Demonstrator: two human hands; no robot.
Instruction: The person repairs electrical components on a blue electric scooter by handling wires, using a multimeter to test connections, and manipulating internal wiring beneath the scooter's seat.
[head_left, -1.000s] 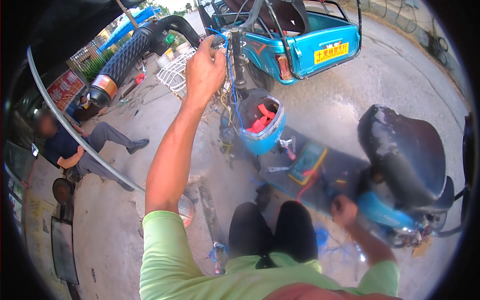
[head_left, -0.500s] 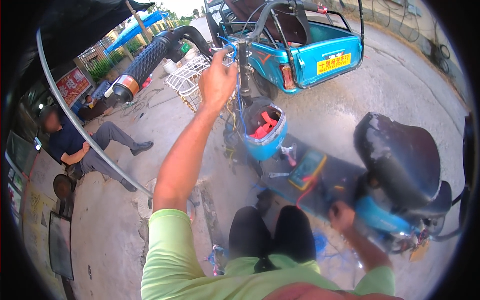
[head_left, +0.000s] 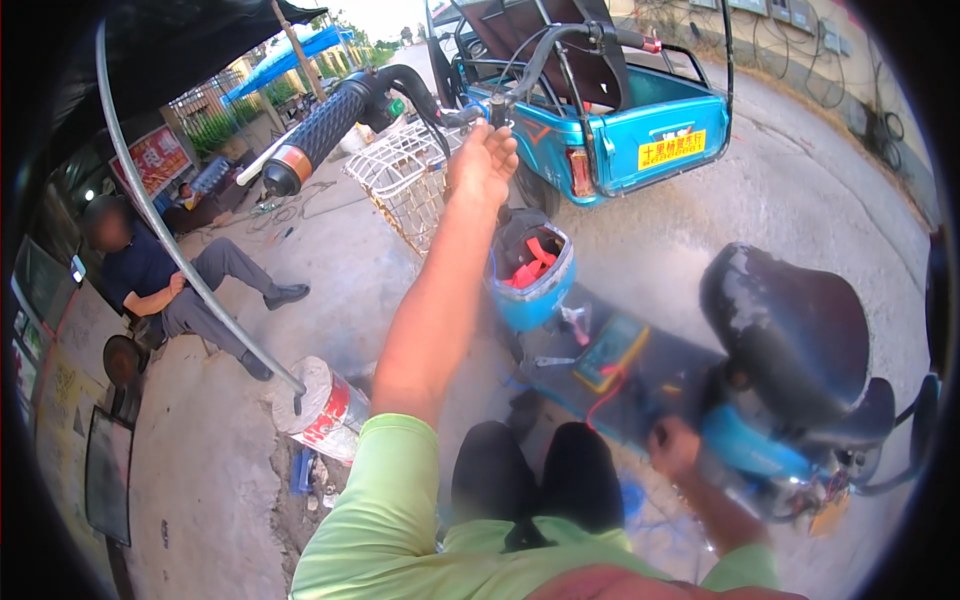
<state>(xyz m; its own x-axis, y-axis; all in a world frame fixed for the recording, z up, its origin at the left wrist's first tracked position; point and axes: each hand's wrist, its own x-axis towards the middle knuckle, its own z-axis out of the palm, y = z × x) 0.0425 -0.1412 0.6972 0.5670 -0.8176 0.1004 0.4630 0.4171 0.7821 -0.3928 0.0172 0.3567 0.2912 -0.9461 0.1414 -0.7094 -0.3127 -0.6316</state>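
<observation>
We are seeing the left hand [head_left: 484, 168], fingers half-curled, beside the handlebar stem [head_left: 498, 111] forward of the scooter footboard [head_left: 682, 350]; a multimeter [head_left: 610, 355] is lying on the footboard, the blurred right hand [head_left: 675, 447] hovering near its edge. We are unable to tell either grip.

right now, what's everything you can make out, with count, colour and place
Near handlebar grip: 1, black, upper left
Wire basket: 1, white, upper middle
Cargo vehicle: 1, blue, top
Open shell: 1, blue, red strips inside, centre
Footboard: 1, dark, right of centre
Meter: 1, yellow-edged, on footboard
Seat: 1, dark, scuffed, right
Bucket: 1, white and red, lower left
Pole: 1, grey, left
Nearer seated person: 1, dark clothes, left
Tarp: 1, blue, upper left
Left hand: 1, bare, upper middle
Right hand: 1, bare, blurred, by footboard
</observation>
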